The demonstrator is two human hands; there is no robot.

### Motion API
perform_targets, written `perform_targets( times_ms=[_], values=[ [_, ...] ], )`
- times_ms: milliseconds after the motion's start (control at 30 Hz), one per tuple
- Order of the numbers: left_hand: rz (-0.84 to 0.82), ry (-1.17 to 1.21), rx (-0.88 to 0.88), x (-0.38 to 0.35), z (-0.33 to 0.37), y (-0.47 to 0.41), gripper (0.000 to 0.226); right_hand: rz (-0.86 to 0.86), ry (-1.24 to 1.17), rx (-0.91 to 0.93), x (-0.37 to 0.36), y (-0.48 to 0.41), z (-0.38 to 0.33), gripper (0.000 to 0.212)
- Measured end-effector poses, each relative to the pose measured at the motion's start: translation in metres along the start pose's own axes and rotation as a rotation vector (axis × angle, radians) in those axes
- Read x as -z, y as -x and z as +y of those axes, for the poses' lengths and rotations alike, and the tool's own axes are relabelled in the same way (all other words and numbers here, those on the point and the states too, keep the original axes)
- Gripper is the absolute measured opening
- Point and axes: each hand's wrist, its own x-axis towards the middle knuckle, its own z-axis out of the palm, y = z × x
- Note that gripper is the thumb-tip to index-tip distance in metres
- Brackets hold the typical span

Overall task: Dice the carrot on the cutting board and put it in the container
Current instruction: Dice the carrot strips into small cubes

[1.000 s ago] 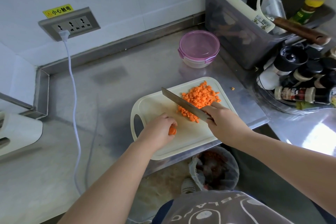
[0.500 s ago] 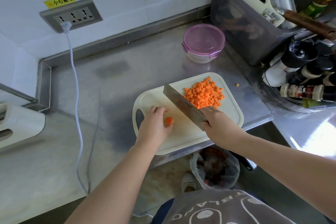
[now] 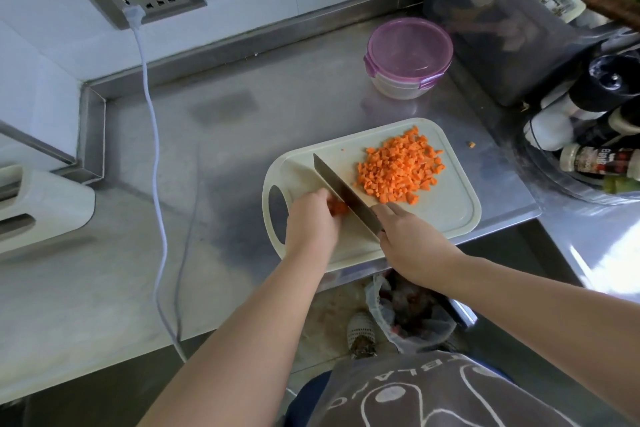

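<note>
Centrally, a small carrot piece (image 3: 337,207) was held down on the cutting board (image 3: 450,218) by the curled fingers of the left hand (image 3: 311,222), near the board's handle hole. The knife (image 3: 343,191) was gripped at its handle by the right hand (image 3: 412,243), with the blade set just beside the piece. Diced carrot (image 3: 400,170) was heaped on the board's far right part. The lidded container (image 3: 408,55) was set on the counter (image 3: 207,156) beyond the board, apart from it.

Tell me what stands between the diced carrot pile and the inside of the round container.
The purple lid sits on the container, so it must come off first. Between the diced carrot pile and the container, only bare steel counter shows.
</note>
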Motion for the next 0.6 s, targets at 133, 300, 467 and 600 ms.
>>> perform_targets(
  times_ms=[133, 300, 467, 600],
  values=[
    [0.018, 0.096, 0.04, -0.0021, 0.0014, 0.0015, 0.007, -0.011, 0.037, 0.013, -0.004, -0.0012, -0.0009, 0.033],
    [0.002, 0.208, 0.097, 0.0018, 0.0038, 0.0067, 0.006, -0.002, 0.06, 0.014, -0.0062, -0.003, -0.0011, 0.033],
    [-0.002, 0.233, 0.102, 0.0071, 0.0057, 0.0083, 0.016, 0.008, 0.085, 0.032, -0.0085, -0.0028, -0.0019, 0.036],
    [-0.012, 0.304, 0.184, 0.007, 0.005, 0.0042, 0.016, 0.015, 0.079, 0.026, -0.0093, -0.0033, -0.0027, 0.035]
  ],
)
